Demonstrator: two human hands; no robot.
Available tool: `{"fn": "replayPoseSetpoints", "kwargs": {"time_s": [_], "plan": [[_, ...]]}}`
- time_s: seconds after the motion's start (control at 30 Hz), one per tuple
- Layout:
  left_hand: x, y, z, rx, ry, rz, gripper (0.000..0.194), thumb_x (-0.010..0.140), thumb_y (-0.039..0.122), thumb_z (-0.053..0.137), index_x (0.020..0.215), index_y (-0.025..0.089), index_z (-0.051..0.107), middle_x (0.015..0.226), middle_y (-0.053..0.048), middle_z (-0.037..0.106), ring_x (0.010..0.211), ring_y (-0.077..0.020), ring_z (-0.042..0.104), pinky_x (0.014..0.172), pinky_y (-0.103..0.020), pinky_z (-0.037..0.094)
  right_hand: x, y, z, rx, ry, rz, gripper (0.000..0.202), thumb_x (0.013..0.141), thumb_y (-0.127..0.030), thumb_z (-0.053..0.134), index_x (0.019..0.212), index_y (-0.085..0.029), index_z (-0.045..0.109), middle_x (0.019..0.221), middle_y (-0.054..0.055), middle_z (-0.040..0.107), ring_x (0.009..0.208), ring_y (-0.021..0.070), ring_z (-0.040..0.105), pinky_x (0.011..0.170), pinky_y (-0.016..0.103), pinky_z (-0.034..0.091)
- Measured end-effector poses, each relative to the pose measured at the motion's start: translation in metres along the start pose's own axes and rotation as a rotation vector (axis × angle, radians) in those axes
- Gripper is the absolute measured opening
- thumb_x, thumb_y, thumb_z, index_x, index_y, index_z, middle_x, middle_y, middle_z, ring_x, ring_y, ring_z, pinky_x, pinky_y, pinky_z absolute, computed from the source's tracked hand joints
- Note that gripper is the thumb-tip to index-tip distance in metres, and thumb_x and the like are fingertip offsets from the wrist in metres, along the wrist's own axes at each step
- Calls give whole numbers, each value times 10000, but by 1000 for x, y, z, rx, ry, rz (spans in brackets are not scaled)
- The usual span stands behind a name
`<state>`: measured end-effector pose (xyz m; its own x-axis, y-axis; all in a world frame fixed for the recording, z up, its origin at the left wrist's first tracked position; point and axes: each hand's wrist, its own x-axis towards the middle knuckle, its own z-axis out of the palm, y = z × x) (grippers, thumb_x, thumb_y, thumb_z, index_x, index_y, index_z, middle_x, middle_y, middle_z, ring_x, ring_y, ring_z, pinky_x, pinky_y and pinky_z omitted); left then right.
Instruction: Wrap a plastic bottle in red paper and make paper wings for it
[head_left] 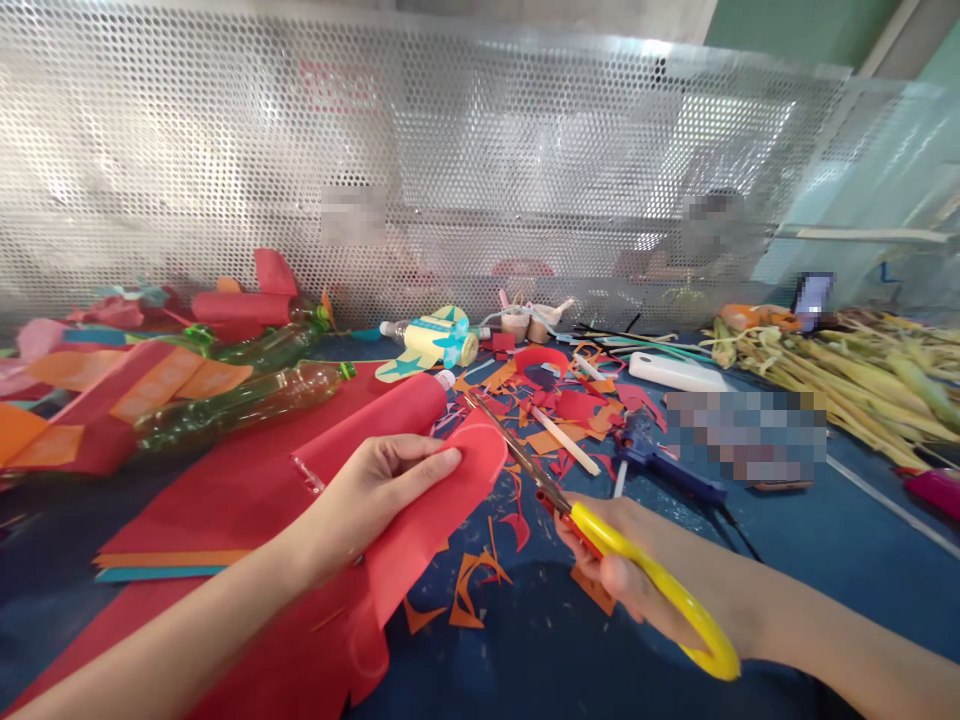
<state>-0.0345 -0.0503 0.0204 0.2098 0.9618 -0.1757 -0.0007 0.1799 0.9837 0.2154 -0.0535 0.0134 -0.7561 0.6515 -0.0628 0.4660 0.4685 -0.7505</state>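
Note:
My left hand (386, 485) pinches a strip of red paper (442, 530) between thumb and fingers. The strip has a rounded upper end and curls at its lower end. In my right hand (626, 560) is a pair of scissors (652, 580) with yellow and red handles. Their blades point up and left, right beside the rounded edge of the strip; whether they touch it I cannot tell. Just behind my left hand lies a bottle wrapped in red paper (375, 425). Under my left forearm are stacked red sheets (202, 500), with orange and blue ones below.
Paper scraps (472, 590) litter the blue table (525, 660). A blue glue gun (667, 465), a white power strip (675, 372) and dry husks (847, 370) are to the right. Green bottles (240, 400) lie left, a star-decorated bottle (435, 345) behind. A perforated metal panel (480, 150) closes the back.

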Motion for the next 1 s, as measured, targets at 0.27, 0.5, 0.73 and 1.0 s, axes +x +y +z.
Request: {"fn": "replayPoseSetpoints", "kwargs": {"time_s": [0.27,0.5,0.73,1.0], "plan": [[-2,2,2,29,33,10,224,670,415,752,612,202,717,534,18,682,470,-107,583,455,-177,445,0,2,2,78,-1,27,652,757,-837,179,735,-205,337,605,-57,334,504,83,248,438,245,217],[-7,6,6,59,80,-3,237,675,417,733,606,192,710,504,13,655,427,-94,537,401,-173,396,-2,1,-1,81,4,66,670,733,-851,216,727,-195,355,668,-37,344,567,98,256,478,245,223],[-3,6,1,82,27,-4,248,660,437,747,649,189,736,557,-7,694,453,-99,557,432,-176,415,-1,0,-2,71,-14,76,668,745,-844,223,738,-192,366,668,-32,357,563,95,264,467,236,211],[-2,2,0,120,48,11,281,653,472,734,622,193,712,549,-4,689,434,-109,546,421,-196,408,-2,5,0,72,2,79,660,748,-843,212,728,-199,351,652,-34,350,552,95,270,464,237,199]]}}
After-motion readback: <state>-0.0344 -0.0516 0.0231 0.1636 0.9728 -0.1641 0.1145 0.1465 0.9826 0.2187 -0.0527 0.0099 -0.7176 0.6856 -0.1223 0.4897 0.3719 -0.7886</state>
